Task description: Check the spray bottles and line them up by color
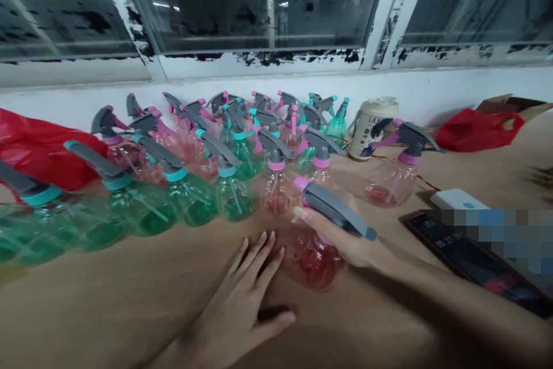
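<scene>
**Grasping a pink-collared spray bottle point(317, 265) in the right hand, resting the left hand flat beside it**

Gripping with the fingers of the right hand point(345, 242) around the neck, just under the gray trigger head point(339, 208). Pointing the pink nozzle point(301, 183) away and leftward, and slanting the head's long axis back toward the right wrist. Holding the body roughly upright below, close over the counter point(108, 305); not seeing clearly enough to tell any touch at the base. Spreading the fingers of the left hand point(246, 291) on the counter, loose and holding nothing, just left of the bottle and apart from it.

Showing deeper red low in the held bottle; not telling liquid from tinted plastic. Facing a row of green bottles point(235, 199) to the left, with darker green low in each, equally uncertain. Looking onto another pink-collared bottle, set apart to the right point(393, 182), also red at the bottom. Hiding any contents beneath its lid, in the case of the printed cup point(360, 133) behind.
</scene>
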Tool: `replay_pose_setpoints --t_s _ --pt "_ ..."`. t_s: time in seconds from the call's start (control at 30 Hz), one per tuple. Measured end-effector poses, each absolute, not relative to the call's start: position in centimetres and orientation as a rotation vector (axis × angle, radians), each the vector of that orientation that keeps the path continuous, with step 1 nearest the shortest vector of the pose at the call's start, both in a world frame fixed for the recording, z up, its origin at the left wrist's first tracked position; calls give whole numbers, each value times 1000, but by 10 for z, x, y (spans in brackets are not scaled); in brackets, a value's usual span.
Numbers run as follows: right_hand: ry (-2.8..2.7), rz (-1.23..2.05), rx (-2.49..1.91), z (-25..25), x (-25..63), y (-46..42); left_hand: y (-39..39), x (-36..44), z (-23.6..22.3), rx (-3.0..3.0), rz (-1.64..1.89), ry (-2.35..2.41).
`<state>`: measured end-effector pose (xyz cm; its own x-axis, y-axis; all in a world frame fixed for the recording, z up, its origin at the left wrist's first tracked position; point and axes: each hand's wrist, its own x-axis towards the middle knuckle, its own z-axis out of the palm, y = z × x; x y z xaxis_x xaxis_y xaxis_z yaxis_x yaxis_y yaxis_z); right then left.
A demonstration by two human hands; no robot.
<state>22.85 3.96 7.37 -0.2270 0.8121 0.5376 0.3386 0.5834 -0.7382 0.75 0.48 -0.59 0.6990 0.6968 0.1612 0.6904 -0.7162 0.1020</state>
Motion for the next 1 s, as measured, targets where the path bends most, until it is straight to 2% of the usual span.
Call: replay_pose_setpoints --t_s 0.5,1.0 --pt "-1703 755 -789 65 227 42 6 10 -5 2952 264 1200" --pt "-1706 715 -803 67 229 42 7 8 -7 2975 297 1184"
